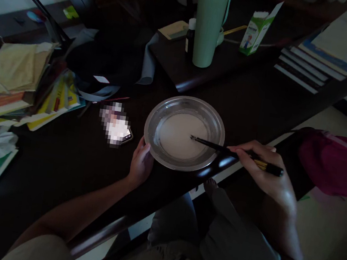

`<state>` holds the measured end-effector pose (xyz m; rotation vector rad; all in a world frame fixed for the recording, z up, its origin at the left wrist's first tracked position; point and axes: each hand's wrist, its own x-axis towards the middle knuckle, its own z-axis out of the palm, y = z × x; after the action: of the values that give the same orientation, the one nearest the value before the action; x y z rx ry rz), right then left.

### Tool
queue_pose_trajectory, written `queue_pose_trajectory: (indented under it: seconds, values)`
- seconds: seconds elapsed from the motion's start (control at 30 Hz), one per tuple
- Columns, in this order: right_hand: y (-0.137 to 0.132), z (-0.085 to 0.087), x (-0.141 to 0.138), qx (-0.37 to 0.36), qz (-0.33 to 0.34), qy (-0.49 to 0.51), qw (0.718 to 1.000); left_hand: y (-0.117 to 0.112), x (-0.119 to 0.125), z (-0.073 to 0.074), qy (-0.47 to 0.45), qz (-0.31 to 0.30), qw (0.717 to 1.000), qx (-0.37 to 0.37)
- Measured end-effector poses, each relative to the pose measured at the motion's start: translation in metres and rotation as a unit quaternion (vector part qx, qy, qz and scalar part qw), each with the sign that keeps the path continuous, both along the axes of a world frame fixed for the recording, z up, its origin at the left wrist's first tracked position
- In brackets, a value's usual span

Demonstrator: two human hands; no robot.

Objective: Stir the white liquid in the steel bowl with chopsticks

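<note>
A round metal bowl (pixel 149 144) holding a whitish liquid (pixel 177 136) rests on the dark table near its front edge. My left hand (pixel 141 163) grips the bowl's near left rim, thumb on top and fingers partly hidden beneath. In my right hand (pixel 261 162) are black chopsticks (pixel 212 145) with gold-coloured bands towards the thick end. They slant leftward over the bowl's right rim, and their tips meet the liquid's surface near the middle. A few whitish bits seem to cling to the tips.
Left of the bowl lies a phone (pixel 127 136). Behind it stand a tall green tumbler (pixel 207 26), a dark bottle (pixel 190 41) and a green-white carton (pixel 256 31). Books are stacked at the right (pixel 310 65) and left (pixel 7 83). A magenta cloth item (pixel 334 163) sits at right.
</note>
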<state>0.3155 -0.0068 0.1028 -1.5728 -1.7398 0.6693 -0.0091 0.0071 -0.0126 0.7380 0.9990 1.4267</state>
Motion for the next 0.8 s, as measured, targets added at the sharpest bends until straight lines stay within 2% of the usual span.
queue_pose_trajectory:
  seconds: [0.13,0.27,0.4,0.53,0.67,0.8]
  values:
    - [-0.003,0.006,0.0,-0.035,0.061,0.042,0.997,0.0,0.002,0.001,0.002,0.004,1.0,-0.003]
    - [0.003,-0.009,-0.013,-0.022,0.084,0.057,0.995,0.001,0.003,0.002,0.004,0.005,1.0,-0.001]
    - [0.014,-0.028,-0.028,-0.013,0.064,0.063,0.996,0.001,0.003,0.002,0.011,0.0,1.0,0.009]
    - [0.023,-0.036,-0.033,0.019,0.02,0.04,0.999,0.0,0.004,0.003,0.0,0.014,1.0,-0.009]
    - [0.021,-0.034,-0.023,0.048,-0.024,0.025,0.998,0.0,0.004,0.002,-0.011,0.018,1.0,-0.01]
    - [0.01,-0.02,-0.006,0.039,-0.035,0.018,0.998,0.0,0.001,-0.001,0.003,0.005,1.0,0.001]
